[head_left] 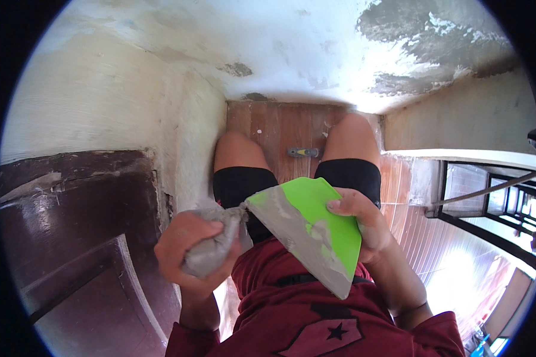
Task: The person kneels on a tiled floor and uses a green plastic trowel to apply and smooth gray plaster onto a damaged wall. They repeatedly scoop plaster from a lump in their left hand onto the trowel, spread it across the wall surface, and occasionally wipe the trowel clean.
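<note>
My left hand [190,250] is wrapped round a soft plastic bag of grey putty [211,253]. The bag's smeared, narrowed end touches the near-left corner of a bright green plastic spreader [312,199]. My right hand [366,223] grips the spreader by its right side, thumb on the upper face. Grey putty [298,232] lies in a thick band along the spreader's long lower-left edge, with a few smears further up the green. Both things are held above my lap.
A small grey tool with a yellow mark [302,152] lies on the brown wood-look floor [268,119] between my knees. Ahead rises a white wall [298,53] with rough grey patches [423,47]. A dark brown door [71,238] stands left; a dark-framed ladder-like structure [476,190] is at right.
</note>
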The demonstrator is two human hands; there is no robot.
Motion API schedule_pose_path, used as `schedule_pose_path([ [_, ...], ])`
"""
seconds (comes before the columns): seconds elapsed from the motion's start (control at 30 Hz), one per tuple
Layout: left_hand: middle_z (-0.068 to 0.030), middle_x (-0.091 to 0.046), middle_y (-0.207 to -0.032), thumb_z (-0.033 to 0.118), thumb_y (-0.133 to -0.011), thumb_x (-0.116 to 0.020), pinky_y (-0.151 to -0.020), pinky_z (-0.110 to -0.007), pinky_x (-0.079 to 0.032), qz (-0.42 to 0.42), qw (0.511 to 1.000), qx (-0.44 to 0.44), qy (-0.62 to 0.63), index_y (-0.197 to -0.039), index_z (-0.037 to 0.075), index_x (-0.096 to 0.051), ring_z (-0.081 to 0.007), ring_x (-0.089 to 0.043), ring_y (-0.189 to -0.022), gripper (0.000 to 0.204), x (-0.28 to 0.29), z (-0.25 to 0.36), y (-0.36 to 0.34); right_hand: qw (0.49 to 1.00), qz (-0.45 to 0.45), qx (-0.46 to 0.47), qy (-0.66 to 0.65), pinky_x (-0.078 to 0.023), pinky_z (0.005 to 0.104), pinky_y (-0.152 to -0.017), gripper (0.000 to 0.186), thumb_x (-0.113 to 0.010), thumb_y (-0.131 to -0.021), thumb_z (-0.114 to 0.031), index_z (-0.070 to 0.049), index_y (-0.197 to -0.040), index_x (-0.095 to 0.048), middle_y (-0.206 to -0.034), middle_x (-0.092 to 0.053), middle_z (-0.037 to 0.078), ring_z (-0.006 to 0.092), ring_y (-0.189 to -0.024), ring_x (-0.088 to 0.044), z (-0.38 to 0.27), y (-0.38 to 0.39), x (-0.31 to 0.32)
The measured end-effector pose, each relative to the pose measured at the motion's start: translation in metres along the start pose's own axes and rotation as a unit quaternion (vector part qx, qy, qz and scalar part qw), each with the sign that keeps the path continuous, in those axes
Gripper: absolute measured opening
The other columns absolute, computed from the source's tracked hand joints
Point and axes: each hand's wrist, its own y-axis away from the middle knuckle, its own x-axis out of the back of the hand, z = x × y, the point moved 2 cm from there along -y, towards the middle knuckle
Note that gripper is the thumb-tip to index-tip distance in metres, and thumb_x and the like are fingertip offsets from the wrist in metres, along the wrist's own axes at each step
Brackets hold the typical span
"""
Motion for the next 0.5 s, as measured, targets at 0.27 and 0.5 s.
schedule_pose_path([
  [0.27,-0.0078,-0.066,-0.086,0.015,-0.087,-0.068,-0.066,-0.031,-0.054,0.16,0.705,0.513,0.463,-0.102,0.004,-0.063,-0.0175,-0.064,-0.07,0.019,-0.037,-0.088,0.031,0.993,-0.075,0.094,-0.012,-0.054,0.0371,-0.089,0.05,-0.062,-0.09,-0.02,0.005,-0.132,-0.047,-0.117,-0.063,0.015,0.0244,-0.102,-0.065,-0.024,0.005,-0.031],
  [0.5,-0.0048,-0.057,-0.068,0.039,-0.093,-0.06,-0.058,-0.03,-0.049,0.051,0.524,0.51,0.68,-0.096,0.011,-0.057,-0.0185,-0.057,-0.06,0.028,-0.129,-0.139,0.041,0.769,0.014,0.519,0.374,-0.054,0.0347,-0.089,0.04,-0.058,-0.089,0.004,0.002,-0.129,-0.055,-0.114,-0.066,0.013,0.0202,-0.1,-0.065,-0.096,0.021,-0.18],
])
